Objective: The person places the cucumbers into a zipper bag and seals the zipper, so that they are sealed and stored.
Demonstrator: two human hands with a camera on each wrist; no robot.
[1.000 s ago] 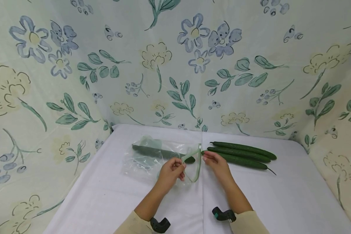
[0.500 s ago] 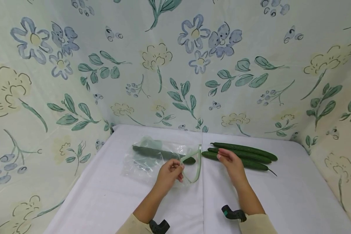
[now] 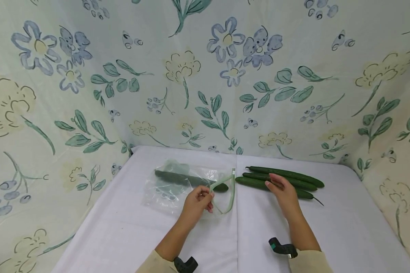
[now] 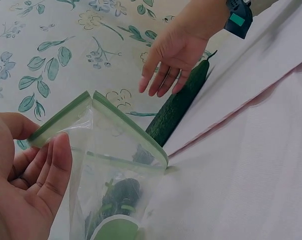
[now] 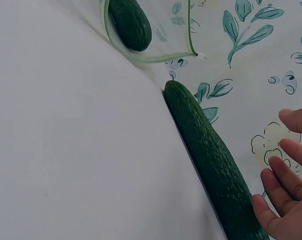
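A clear zip bag (image 3: 164, 195) with a green zip edge lies on the left half of the table, its mouth spread toward the right. Inside it rests one cucumber (image 3: 181, 178). My left hand (image 3: 196, 203) pinches the green edge between thumb and fingers, as the left wrist view also shows. On the right, three cucumbers lie side by side; the nearest cucumber (image 5: 206, 150) has its blunt end toward the bag. My right hand (image 3: 285, 193) hovers over the middle of these cucumbers, fingers spread loosely and holding nothing.
A white cloth (image 3: 123, 227) covers the table, with a seam running down its middle. A flowered curtain (image 3: 205, 76) hangs behind and along both sides. A black device (image 3: 281, 247) sits on the right wrist, and another (image 3: 186, 264) on the left.
My right hand has moved right, away from the bag's mouth to over the cucumbers. The left hand stays at the bag's edge, and the bag keeps its place.
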